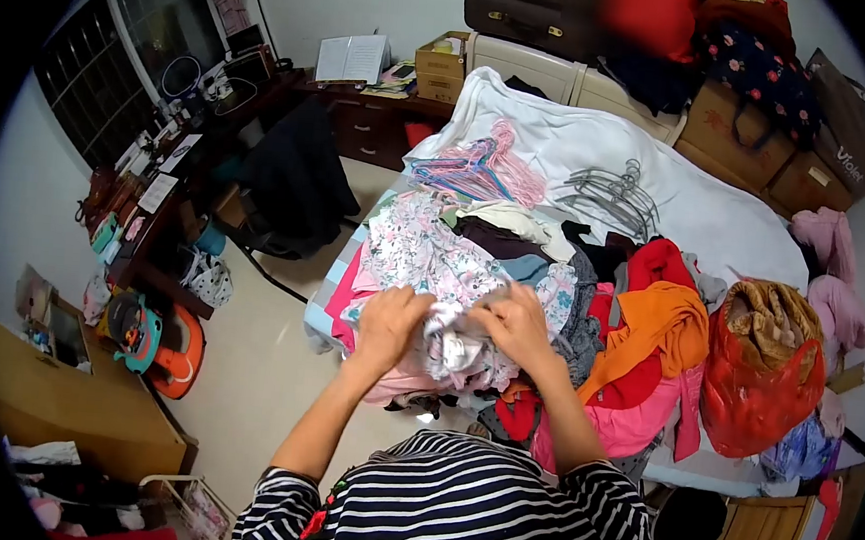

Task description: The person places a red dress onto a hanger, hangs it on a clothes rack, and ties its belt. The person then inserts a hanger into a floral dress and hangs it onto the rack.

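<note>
My left hand (394,326) is closed on the edge of a white floral garment (449,343), bunched up in front of me. My right hand (515,326) pinches the same cloth on its other side, its fingers slightly blurred. More white flowered fabric (414,241) spreads behind both hands on the bed; whether it is one piece with the bunched part I cannot tell. Pink cloth (341,309) shows beside my left hand. Near my right forearm lie a dark grey knitted garment (576,320) and an orange garment (661,331).
Pink and blue hangers (480,168) and grey hangers (613,197) lie on a white blanket (726,230). At right stands a red plastic bag (759,403) with brown fabric. A dark-draped chair (298,180) and cluttered desk (173,177) are left. A suitcase (535,16) sits behind the headboard.
</note>
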